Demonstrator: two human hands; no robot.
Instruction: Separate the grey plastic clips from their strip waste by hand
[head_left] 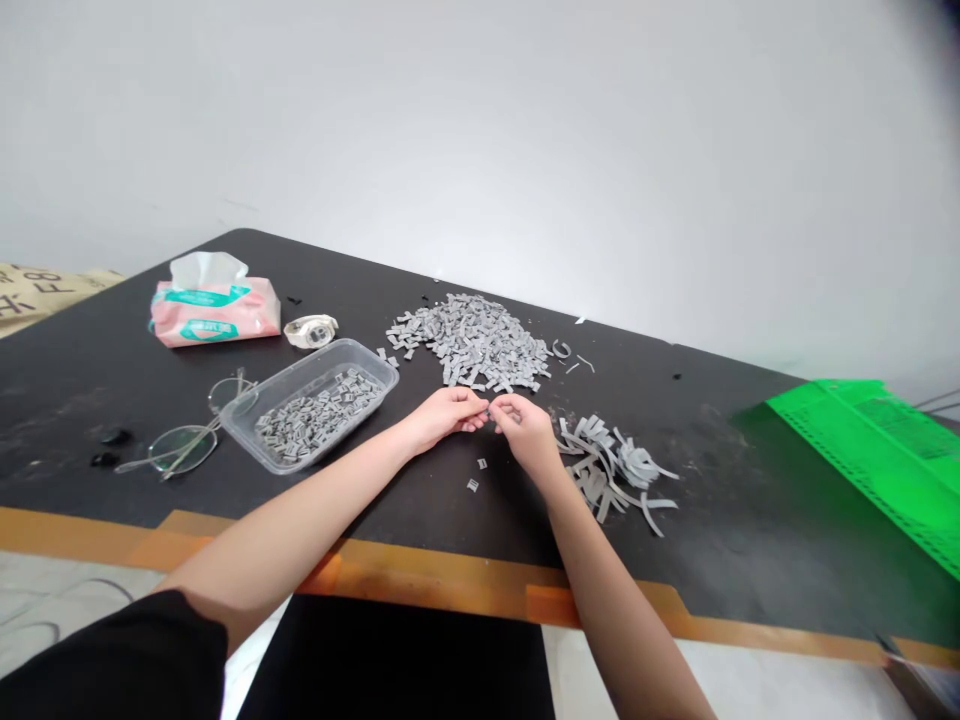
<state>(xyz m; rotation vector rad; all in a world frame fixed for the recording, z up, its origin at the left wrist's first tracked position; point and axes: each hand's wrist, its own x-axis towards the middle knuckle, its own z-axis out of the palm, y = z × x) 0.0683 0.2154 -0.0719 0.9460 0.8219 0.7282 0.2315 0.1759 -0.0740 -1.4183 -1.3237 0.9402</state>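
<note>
Your black sleeve [127, 660] sits nearest, at the near left, and both bare forearms reach from there over the orange tape [442, 578] along the near edge of the black table [420, 525]. Just inside that edge, two small grey pieces [472, 486] lie loose, a little apart from each other. Beyond them your left hand [450, 412] and right hand [523, 428] come together, thumbs and fingers pinched closed at the tips on one tiny piece [487, 412], mostly hidden by your fingers. Beside your right wrist is a loose tangle of grey strips [600, 468]. To the left of your left hand stands a clear tub [289, 468], partly filled with small grey clips [315, 418], with eyeglasses [182, 449] lying against its left side. At the far right lies a bright green sheet [877, 450]. Farther off, past your fingertips, grey pieces form a broad heap [484, 340]; to its left are a white watch [311, 331] and a pink tissue pack [217, 315], before the pale wall [525, 150].
</note>
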